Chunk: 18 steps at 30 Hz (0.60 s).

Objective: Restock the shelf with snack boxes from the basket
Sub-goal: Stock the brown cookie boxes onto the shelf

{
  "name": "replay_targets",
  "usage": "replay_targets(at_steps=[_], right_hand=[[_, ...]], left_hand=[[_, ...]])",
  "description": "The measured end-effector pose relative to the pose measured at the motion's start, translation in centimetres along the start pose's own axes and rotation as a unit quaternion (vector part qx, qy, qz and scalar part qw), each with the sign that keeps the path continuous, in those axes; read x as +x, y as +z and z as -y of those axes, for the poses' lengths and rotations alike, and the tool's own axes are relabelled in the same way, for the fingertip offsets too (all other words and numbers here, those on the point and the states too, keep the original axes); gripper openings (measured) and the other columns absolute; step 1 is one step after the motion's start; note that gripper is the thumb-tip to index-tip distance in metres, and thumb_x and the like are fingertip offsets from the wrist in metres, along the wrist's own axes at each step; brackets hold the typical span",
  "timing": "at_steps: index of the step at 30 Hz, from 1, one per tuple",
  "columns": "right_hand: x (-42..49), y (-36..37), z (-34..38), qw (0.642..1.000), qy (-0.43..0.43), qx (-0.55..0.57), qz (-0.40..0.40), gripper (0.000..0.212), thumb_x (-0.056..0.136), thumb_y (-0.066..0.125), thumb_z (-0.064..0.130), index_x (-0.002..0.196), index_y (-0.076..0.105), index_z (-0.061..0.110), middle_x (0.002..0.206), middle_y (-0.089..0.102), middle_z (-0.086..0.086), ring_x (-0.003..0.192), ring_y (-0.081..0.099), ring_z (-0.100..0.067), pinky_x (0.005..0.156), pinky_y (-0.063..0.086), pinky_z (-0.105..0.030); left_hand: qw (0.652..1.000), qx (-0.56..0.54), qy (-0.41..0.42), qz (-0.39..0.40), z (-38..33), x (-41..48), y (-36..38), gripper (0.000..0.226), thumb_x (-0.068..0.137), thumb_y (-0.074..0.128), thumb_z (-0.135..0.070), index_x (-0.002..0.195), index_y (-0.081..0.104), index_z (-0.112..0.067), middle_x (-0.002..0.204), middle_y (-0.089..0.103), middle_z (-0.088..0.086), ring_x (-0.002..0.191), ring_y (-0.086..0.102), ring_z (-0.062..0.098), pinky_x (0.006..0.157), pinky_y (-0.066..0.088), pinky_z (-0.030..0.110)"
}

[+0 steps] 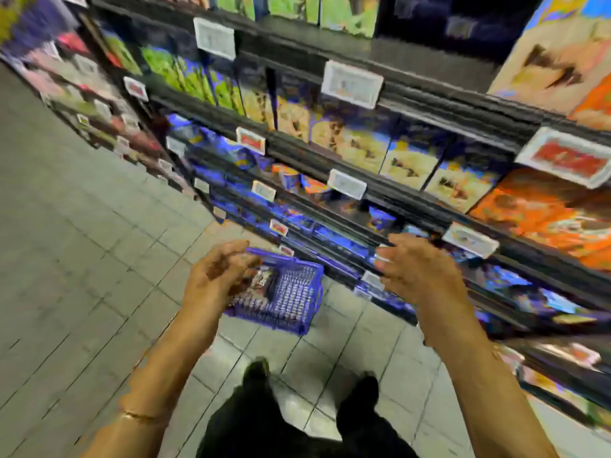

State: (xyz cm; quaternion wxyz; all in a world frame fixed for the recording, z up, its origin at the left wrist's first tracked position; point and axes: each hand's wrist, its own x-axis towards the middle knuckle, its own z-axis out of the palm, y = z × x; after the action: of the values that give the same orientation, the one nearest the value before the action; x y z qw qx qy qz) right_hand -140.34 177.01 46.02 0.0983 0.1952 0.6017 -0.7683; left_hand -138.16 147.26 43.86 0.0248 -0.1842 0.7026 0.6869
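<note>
A purple mesh basket (291,292) stands on the tiled floor at the foot of the shelving, with a dark snack box (263,279) lying inside it. Both my hands hover in the air above and in front of it, holding nothing. My left hand (218,272) has loosely curled fingers and hangs over the basket's left side. My right hand (416,266) has relaxed fingers pointing left, in front of the lower shelf (347,249). Rows of snack boxes (406,160) fill the shelves above. The picture is blurred.
Black shelves run from upper left to lower right, with white and red price tags (352,83) on their edges. Orange boxes (542,213) sit at the right. Grey floor tiles (82,242) spread to the left. My dark shoes (258,371) stand below the basket.
</note>
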Motion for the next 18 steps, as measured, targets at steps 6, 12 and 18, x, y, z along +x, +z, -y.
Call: replay_targets(at_steps=[6, 12, 18], right_hand=[[1.2, 9.8, -14.3, 0.987, 0.158, 0.005, -0.023, 0.019, 0.097, 0.053, 0.023, 0.107, 0.068, 0.019, 0.1, 0.078, -0.002, 0.091, 0.073, -0.02, 0.086, 0.051, -0.037], [5.0, 19.3, -28.2, 0.966, 0.229, 0.017, -0.118, 0.043, 0.105, 0.038, 0.017, 0.142, 0.046, -0.002, 0.121, 0.065, -0.019, 0.108, 0.065, -0.036, 0.103, 0.046, -0.052], [16.3, 27.1, -43.2, 0.94, 0.315, 0.001, -0.129, 0.037, 0.104, 0.051, 0.036, 0.129, 0.058, 0.011, 0.124, 0.069, -0.009, 0.114, 0.067, -0.027, 0.092, 0.053, -0.041]], left_hand=[[0.981, -0.082, -0.177, -0.027, 9.0, 3.4, -12.2, 0.022, 0.101, 0.057, -0.012, 0.116, 0.071, -0.021, 0.105, 0.077, 0.003, 0.09, 0.071, 0.019, 0.079, 0.05, 0.035], [0.953, -0.075, -0.293, 0.008, 18.6, 13.6, -23.8, 0.054, 0.085, 0.072, -0.036, 0.135, 0.063, -0.015, 0.115, 0.074, 0.006, 0.11, 0.07, 0.027, 0.096, 0.053, 0.043], [0.922, -0.131, -0.365, 0.0, 32.8, 25.5, -27.6, 0.024, 0.102, 0.058, -0.034, 0.119, 0.062, -0.017, 0.116, 0.067, 0.007, 0.109, 0.064, 0.027, 0.099, 0.046, 0.042]])
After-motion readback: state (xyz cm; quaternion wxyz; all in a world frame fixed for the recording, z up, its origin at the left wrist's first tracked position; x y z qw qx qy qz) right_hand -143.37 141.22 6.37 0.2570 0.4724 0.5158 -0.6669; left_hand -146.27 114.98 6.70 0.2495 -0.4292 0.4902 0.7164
